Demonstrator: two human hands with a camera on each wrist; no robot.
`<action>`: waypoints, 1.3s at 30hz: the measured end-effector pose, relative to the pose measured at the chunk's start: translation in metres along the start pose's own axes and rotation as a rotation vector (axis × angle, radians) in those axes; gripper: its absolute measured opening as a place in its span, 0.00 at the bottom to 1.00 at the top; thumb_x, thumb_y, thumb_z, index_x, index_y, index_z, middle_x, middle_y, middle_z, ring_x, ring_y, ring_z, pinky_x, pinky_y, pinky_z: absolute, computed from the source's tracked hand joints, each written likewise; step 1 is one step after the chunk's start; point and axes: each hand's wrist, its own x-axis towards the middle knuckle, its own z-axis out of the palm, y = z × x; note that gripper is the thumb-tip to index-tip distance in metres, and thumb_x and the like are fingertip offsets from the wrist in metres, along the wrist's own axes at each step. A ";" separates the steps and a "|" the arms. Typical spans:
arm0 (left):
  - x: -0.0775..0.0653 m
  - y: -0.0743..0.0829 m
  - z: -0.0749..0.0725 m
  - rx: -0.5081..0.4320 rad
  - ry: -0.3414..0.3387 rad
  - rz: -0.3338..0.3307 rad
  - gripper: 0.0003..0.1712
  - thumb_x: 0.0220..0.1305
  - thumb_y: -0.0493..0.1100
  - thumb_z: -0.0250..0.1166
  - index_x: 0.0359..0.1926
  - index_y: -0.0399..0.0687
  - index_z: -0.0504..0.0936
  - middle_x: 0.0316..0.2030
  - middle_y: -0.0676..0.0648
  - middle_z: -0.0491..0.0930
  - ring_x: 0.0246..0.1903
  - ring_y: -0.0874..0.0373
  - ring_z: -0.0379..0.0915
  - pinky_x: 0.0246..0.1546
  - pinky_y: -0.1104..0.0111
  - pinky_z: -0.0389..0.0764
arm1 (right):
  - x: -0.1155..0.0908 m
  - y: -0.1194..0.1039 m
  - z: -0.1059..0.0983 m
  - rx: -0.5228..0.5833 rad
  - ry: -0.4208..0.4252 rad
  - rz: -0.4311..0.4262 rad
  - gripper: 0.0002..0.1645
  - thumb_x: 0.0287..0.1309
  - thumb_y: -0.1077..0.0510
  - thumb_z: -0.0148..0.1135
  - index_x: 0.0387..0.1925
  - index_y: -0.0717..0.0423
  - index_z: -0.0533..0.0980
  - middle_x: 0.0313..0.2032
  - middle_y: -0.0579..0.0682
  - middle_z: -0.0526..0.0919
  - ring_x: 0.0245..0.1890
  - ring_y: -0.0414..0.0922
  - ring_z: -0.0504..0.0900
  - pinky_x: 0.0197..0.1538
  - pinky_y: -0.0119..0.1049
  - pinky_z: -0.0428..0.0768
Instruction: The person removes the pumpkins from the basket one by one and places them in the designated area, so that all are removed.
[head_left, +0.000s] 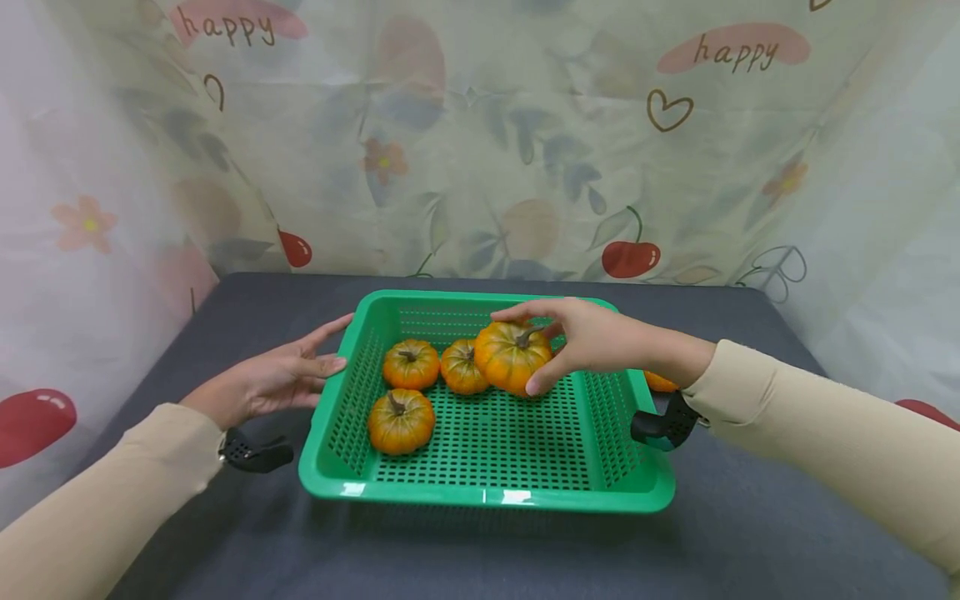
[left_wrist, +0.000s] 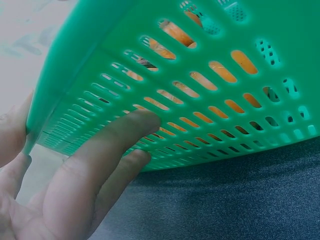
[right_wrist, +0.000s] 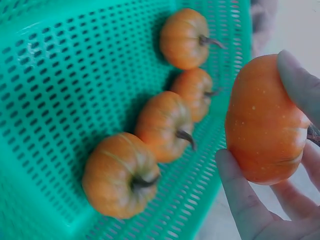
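Note:
My right hand grips an orange pumpkin with a curved stem, held above the green plastic basket. In the right wrist view this pumpkin sits between thumb and fingers. My left hand touches the basket's left side, its fingers spread along the rim and the outer wall. Inside the basket lie several more pumpkins: one at the back left, a smaller one beside it, and one nearer the front. Another pumpkin in the basket shows in the right wrist view.
Right of the basket, an orange thing is mostly hidden by my right arm and the rim. A dark cloth covers the table. Behind it hangs a printed curtain, with more curtain at both sides.

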 end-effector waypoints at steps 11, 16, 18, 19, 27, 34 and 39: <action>-0.001 0.000 -0.001 0.008 -0.007 0.006 0.48 0.74 0.37 0.51 0.75 0.76 0.30 0.75 0.33 0.38 0.50 0.51 0.81 0.50 0.55 0.83 | -0.032 0.004 -0.031 0.037 0.150 -0.041 0.48 0.48 0.51 0.76 0.70 0.42 0.64 0.68 0.48 0.65 0.64 0.57 0.70 0.60 0.50 0.78; 0.000 -0.001 -0.001 0.010 -0.007 0.006 0.47 0.74 0.37 0.51 0.75 0.76 0.30 0.75 0.33 0.38 0.50 0.51 0.80 0.51 0.54 0.82 | -0.049 0.008 -0.042 0.027 0.267 -0.004 0.45 0.50 0.53 0.75 0.69 0.38 0.65 0.67 0.44 0.63 0.67 0.52 0.65 0.63 0.54 0.74; 0.000 -0.001 -0.001 0.012 -0.003 0.005 0.47 0.74 0.37 0.51 0.75 0.76 0.31 0.75 0.33 0.39 0.50 0.51 0.80 0.51 0.54 0.82 | -0.056 0.011 -0.046 0.021 0.307 0.016 0.44 0.50 0.53 0.75 0.68 0.36 0.65 0.67 0.43 0.63 0.67 0.51 0.64 0.64 0.53 0.72; 0.000 -0.001 -0.001 0.013 -0.001 0.005 0.47 0.74 0.37 0.51 0.75 0.76 0.31 0.75 0.33 0.39 0.50 0.51 0.80 0.51 0.54 0.82 | -0.059 0.013 -0.047 0.025 0.319 0.031 0.44 0.51 0.53 0.75 0.68 0.34 0.65 0.67 0.42 0.62 0.67 0.51 0.65 0.63 0.51 0.73; 0.001 -0.001 0.001 0.006 -0.002 0.004 0.47 0.74 0.37 0.51 0.75 0.76 0.31 0.75 0.33 0.39 0.50 0.51 0.80 0.50 0.54 0.83 | -0.086 0.036 -0.057 0.035 0.411 0.113 0.45 0.54 0.53 0.72 0.70 0.33 0.61 0.71 0.40 0.59 0.65 0.51 0.67 0.49 0.23 0.78; 0.001 -0.001 0.001 0.004 0.005 0.002 0.48 0.74 0.37 0.52 0.75 0.76 0.31 0.75 0.33 0.40 0.49 0.51 0.81 0.50 0.54 0.83 | -0.107 0.060 -0.064 0.044 0.483 0.201 0.46 0.57 0.53 0.69 0.72 0.28 0.57 0.71 0.44 0.58 0.63 0.50 0.69 0.44 0.21 0.78; 0.001 0.000 0.001 0.006 0.013 0.000 0.48 0.73 0.37 0.52 0.75 0.76 0.31 0.75 0.33 0.40 0.49 0.51 0.81 0.49 0.54 0.83 | -0.121 0.080 -0.070 0.038 0.530 0.235 0.45 0.60 0.53 0.67 0.72 0.31 0.56 0.67 0.45 0.60 0.62 0.48 0.70 0.42 0.18 0.78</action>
